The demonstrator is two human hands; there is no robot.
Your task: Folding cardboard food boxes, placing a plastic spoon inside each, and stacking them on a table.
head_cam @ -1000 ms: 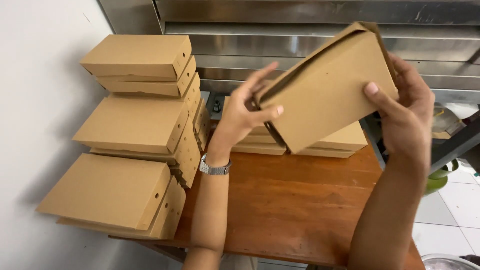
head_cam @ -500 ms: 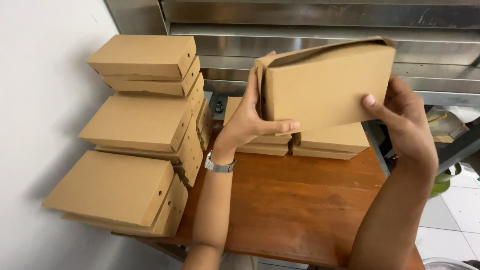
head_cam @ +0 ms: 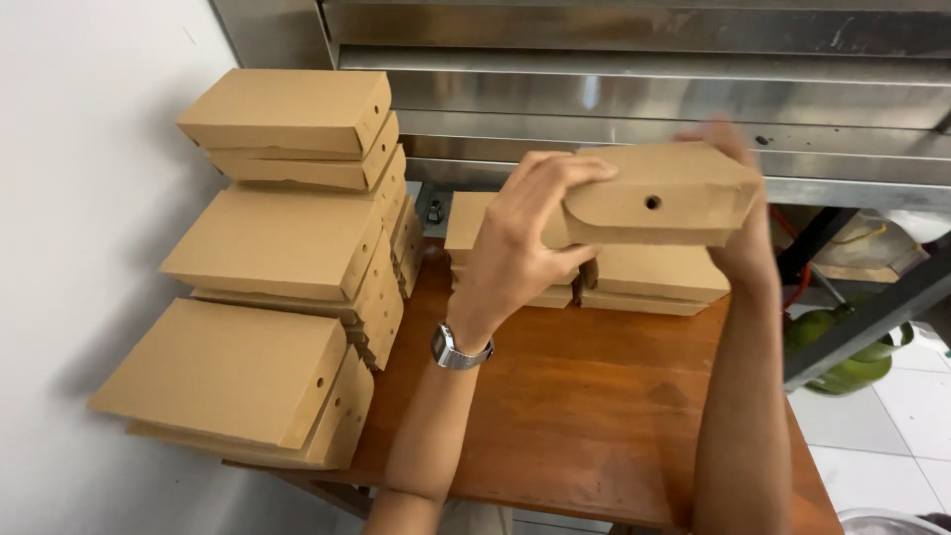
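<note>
Both hands held one brown cardboard box (head_cam: 662, 194) up above the wooden surface (head_cam: 584, 406), at about 12 o'clock from the middle of the view. The left hand (head_cam: 520, 238), with a metal wristwatch (head_cam: 458, 349) on its wrist, had a closed grip on the box's left end, fingers curled over the top edge and thumb beneath. The right hand (head_cam: 743, 233) gripped the box's right end from behind; its fingers were partly hidden and blurred. The box lay level, its narrow front face turned toward the camera, with a small round hole in that face.

Directly under the held box, at the back of the surface, sat a low stack of similar flat boxes (head_cam: 649, 277), apart from it. At 9 o'clock, against the white wall (head_cam: 79, 198), three taller piles of boxes (head_cam: 277, 248) stepped from near to far. A stainless steel panel (head_cam: 644, 59) ran along 12 o'clock. At 3 o'clock, beyond the surface's edge, a green object (head_cam: 842, 347) stood on the tiled floor (head_cam: 882, 436).
</note>
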